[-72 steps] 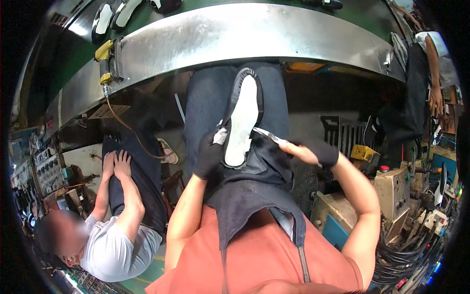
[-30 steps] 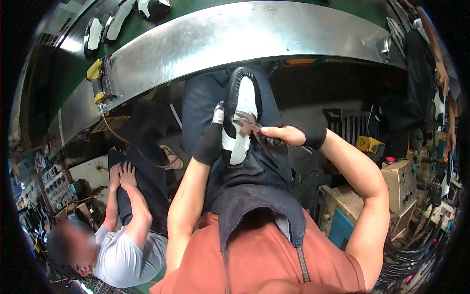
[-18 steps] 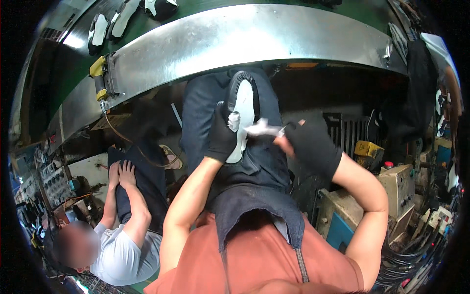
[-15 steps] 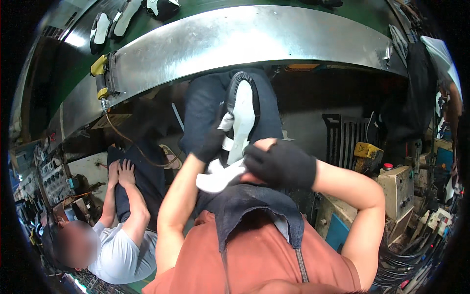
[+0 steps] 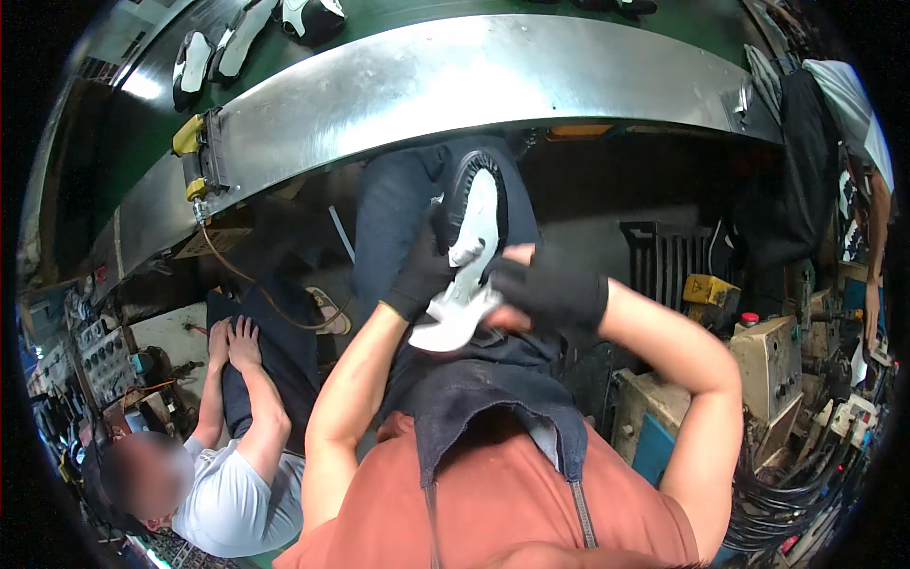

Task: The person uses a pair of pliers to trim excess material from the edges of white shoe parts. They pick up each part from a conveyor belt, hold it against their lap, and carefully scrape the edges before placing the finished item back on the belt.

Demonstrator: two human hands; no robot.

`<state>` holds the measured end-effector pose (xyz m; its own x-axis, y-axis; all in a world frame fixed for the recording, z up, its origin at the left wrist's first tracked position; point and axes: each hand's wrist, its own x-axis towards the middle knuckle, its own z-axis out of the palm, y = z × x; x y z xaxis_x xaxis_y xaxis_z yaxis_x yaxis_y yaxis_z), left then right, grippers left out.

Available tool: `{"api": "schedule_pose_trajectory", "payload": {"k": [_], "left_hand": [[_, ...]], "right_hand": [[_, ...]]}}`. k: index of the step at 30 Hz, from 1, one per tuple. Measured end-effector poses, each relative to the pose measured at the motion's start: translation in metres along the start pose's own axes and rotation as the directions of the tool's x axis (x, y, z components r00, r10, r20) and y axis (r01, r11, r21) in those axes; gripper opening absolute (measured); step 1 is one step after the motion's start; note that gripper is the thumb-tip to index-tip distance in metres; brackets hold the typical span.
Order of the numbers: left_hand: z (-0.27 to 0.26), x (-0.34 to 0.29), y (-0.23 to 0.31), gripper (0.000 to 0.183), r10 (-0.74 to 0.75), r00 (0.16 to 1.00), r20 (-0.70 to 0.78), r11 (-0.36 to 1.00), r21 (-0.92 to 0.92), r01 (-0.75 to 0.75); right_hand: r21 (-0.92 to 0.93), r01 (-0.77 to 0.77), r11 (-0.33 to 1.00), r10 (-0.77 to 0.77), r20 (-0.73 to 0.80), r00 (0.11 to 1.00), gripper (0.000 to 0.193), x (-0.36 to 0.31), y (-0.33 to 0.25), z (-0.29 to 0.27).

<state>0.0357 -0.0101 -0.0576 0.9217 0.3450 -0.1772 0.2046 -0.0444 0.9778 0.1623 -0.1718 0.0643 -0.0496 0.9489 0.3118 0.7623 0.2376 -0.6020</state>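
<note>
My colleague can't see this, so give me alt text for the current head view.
A gloved left hand holds an upturned black shoe; the gloved, blurred right hand holds a white piece at its near end. Beyond is a metal ledge.

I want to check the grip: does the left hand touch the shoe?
Touching: the head view shows the left hand gripping the shoe, fingers lying over it.

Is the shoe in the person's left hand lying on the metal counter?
No, the left hand holds the shoe over the lap, on the near side of the counter.
</note>
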Motion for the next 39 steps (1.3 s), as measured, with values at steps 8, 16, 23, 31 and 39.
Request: {"api": "schedule_pose_trajectory", "payload": {"k": [8, 16, 23, 31, 39], "left_hand": [[-0.007, -0.025, -0.009, 0.109, 0.135, 0.989, 0.062, 0.962, 0.232, -0.146], [-0.005, -0.016, 0.037, 0.115, 0.088, 0.99, -0.107, 0.992, 0.096, -0.078], [-0.061, 0.157, 0.136, 0.065, 0.19, 0.953, -0.237, 0.904, -0.336, -0.264], [-0.14, 0.275, 0.121, 0.062, 0.366, 0.911, -0.189, 0.637, 0.765, -0.097], [-0.249, 0.352, 0.085, 0.08, -0.047, 0.616, -0.787, 0.893, 0.242, 0.378]], "right_hand": [[-0.259, 0.002, 0.966, 0.036, 0.142, 0.989, 0.036, -0.009, 0.0, 0.009], [0.68, -0.72, -0.136, 0.943, 0.312, 0.117, 0.077, -0.109, -0.022, 0.095], [0.733, -0.645, -0.215, 0.966, 0.257, -0.03, 0.084, -0.1, -0.004, 0.136], [0.679, -0.69, -0.251, 0.943, 0.334, -0.015, 0.083, -0.052, 0.077, 0.102], [0.615, -0.741, -0.271, 0.915, 0.404, 0.0, 0.084, -0.053, 0.107, 0.11]]}}
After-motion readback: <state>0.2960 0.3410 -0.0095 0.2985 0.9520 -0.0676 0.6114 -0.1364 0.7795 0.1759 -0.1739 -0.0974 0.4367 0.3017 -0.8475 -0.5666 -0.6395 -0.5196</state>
